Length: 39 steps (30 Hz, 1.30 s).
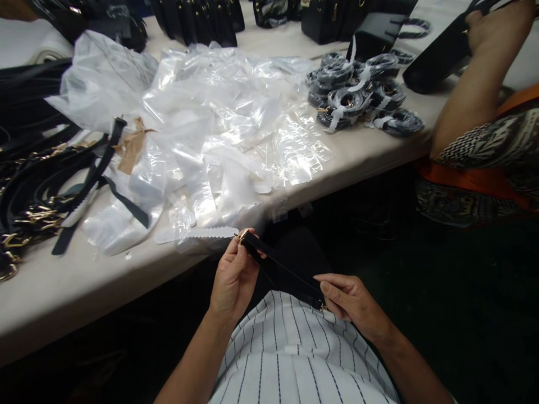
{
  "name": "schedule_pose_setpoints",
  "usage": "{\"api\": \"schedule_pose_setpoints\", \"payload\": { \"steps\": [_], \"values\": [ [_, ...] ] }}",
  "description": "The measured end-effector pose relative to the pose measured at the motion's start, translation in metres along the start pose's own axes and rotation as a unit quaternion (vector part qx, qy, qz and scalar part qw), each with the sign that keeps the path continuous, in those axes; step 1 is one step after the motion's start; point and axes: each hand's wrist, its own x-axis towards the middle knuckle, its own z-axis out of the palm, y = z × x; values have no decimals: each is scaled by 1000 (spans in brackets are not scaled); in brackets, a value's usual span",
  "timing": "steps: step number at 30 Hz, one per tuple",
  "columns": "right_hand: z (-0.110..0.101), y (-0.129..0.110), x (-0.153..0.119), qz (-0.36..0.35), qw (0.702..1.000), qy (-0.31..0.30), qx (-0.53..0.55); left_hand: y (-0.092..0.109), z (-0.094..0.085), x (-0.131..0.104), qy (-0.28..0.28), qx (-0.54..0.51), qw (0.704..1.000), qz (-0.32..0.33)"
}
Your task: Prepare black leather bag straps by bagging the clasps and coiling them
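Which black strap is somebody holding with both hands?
The black strap running between the left hand and right hand, above the striped shirt. The loose straps lie heaped on the table instead.

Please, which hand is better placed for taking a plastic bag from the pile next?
Probably the left hand: it is nearer the plastic bags on the table, though it holds the black strap. The right hand is farther away, also holding the strap.

On table (105, 292): straps (25, 185) left, bags (210, 123) middle, coils (354, 100) right.
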Motion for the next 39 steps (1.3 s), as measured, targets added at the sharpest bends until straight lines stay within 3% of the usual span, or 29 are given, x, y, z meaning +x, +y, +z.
{"api": "schedule_pose_setpoints", "payload": {
  "steps": [10,21,27,32,39],
  "values": [
    [-1,3,1,2,1000,-14,3,-2,-3,-1,16,30,999,22],
    [4,-5,10,-8,1000,-12,23,-6,-4,-7,20,186,979,81],
    [10,-3,18,-21,998,-24,58,-9,-2,-6,-55,73,996,-13],
    [18,-9,27,-45,998,-11,44,-23,-2,-11,-97,223,968,-59],
    [14,-12,35,-120,987,22,-108,-23,-2,-15,-110,224,963,-102]
  ]
}}
